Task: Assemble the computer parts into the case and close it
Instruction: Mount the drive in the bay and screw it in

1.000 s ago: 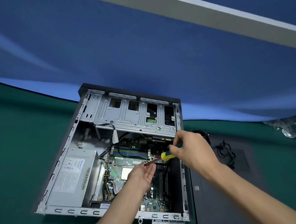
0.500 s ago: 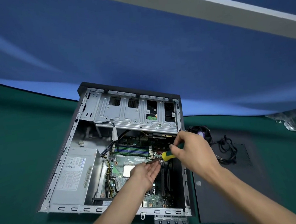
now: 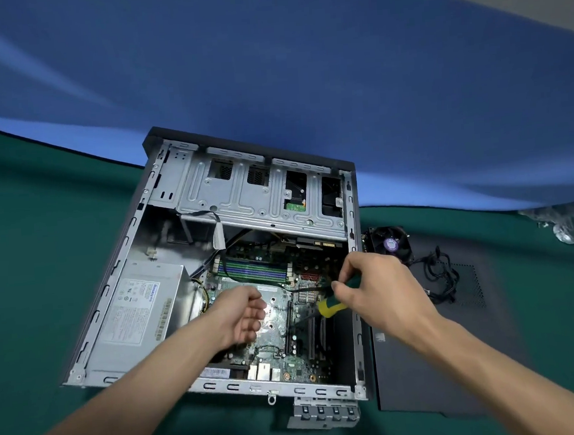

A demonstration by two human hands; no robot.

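Your right hand (image 3: 375, 289) grips the screwdriver (image 3: 331, 306) over the motherboard (image 3: 279, 323); left hand (image 3: 241, 317) is loosely curled, empty. Keep tip vertical w/ light pressure, clear of slots.

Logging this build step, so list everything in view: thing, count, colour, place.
computer case: one, black and grey, open on the table.
power supply: one, grey, case's left side.
circuit board: one, green, case floor.
drive cage: one, grey, case's far end.
side panel: one, black, right of the case.
fan: one, black, on the panel's far end.
cable: one bundle, black, on the panel.
bracket: one, grey, at the case's near edge.
table: one, green.
backdrop: one, blue.
screwdriver: one, yellow-green handle, in right hand.
left hand: empty, over the board.
right hand: grips the screwdriver.
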